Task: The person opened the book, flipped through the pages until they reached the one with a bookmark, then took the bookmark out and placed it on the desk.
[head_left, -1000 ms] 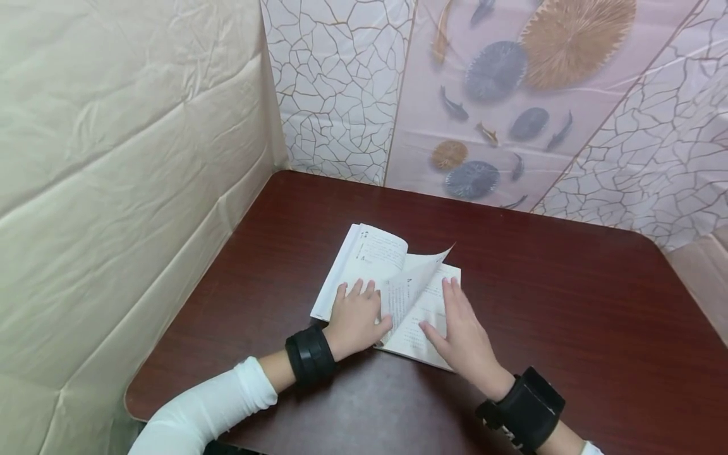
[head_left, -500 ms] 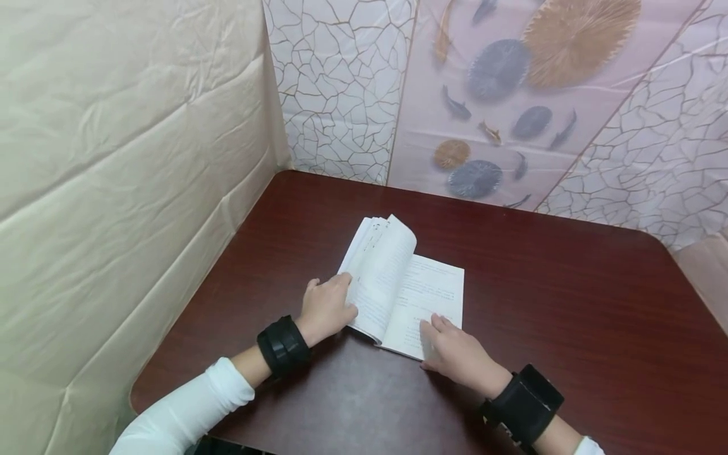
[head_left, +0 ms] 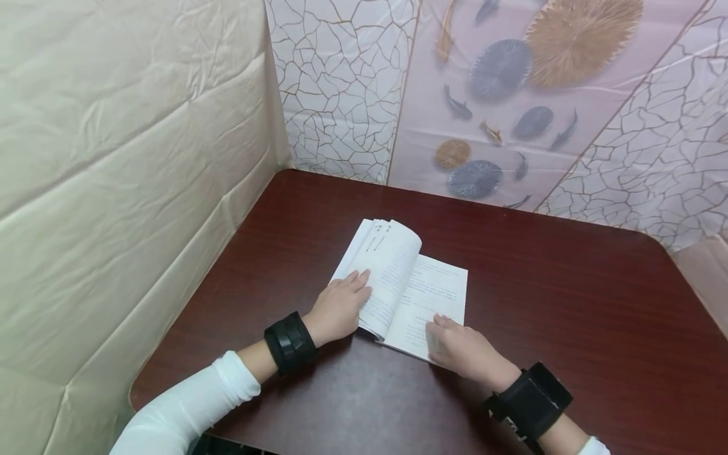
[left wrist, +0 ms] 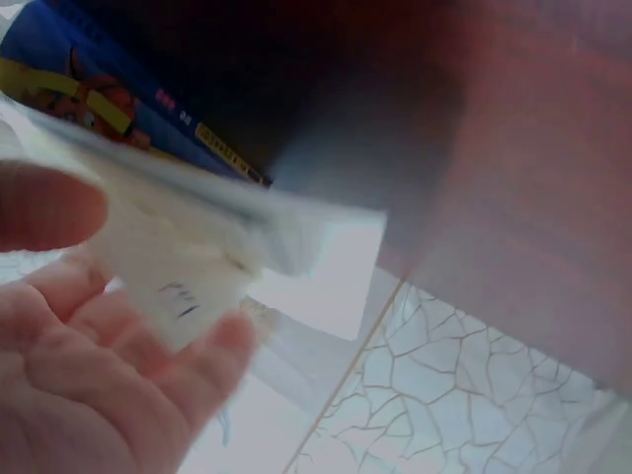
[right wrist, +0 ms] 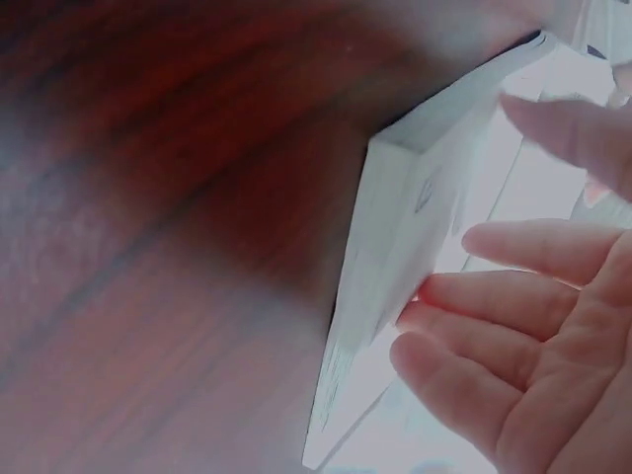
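The book (head_left: 418,294) is laid open on the counter (head_left: 569,316), nearer its left edge than its right, with the left pages (head_left: 392,253) bowed up and a blue cover (left wrist: 148,109) seen beneath in the left wrist view. The left pages are touched by the left hand (head_left: 339,308), its fingers stretched across them, while the right page's (head_left: 435,284) near outer corner is overlapped by the right hand (head_left: 463,349), its fingers extended and thumb apart. Black bands (head_left: 290,342) are worn behind both hands.
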The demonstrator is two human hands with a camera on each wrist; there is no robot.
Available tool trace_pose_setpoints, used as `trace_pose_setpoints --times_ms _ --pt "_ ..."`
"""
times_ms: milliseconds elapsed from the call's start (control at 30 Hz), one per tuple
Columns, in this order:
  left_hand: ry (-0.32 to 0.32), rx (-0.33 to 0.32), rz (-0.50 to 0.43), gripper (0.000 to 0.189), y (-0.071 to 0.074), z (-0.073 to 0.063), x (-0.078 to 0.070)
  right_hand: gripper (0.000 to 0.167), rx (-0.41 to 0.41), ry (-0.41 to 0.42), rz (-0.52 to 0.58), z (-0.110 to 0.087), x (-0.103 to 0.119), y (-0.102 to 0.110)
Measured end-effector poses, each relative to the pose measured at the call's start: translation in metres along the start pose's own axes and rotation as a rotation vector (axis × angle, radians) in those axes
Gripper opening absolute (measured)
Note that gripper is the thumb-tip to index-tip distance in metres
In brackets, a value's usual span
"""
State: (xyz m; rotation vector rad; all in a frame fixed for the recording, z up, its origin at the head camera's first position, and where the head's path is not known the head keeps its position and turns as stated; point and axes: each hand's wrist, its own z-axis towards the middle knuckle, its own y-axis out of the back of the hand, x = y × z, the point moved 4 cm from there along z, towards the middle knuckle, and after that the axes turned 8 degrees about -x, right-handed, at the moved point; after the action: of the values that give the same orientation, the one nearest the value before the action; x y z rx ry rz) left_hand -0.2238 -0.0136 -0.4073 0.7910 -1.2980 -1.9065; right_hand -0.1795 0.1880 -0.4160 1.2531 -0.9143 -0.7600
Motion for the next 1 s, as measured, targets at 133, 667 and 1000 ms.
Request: trace_pose_setpoints --times_ms 133,667,1000 --pt "-0.036 -0.038 -0.001 0.019 0.004 0.005 -0.005 0.062 0.030 -0.020 0.000 -0.001 0.001 -0.001" --pt "-0.108 -0.112 0.080 0.027 -0.001 0.010 -0.022 0.022 -0.060 0.195 0.012 0.000 0.004 0.010" --pt "0.031 0.107 0.109 0.086 -0.007 0.008 -0.040 0.006 -0.441 0.314 -0.043 0.004 0.019 0.033"
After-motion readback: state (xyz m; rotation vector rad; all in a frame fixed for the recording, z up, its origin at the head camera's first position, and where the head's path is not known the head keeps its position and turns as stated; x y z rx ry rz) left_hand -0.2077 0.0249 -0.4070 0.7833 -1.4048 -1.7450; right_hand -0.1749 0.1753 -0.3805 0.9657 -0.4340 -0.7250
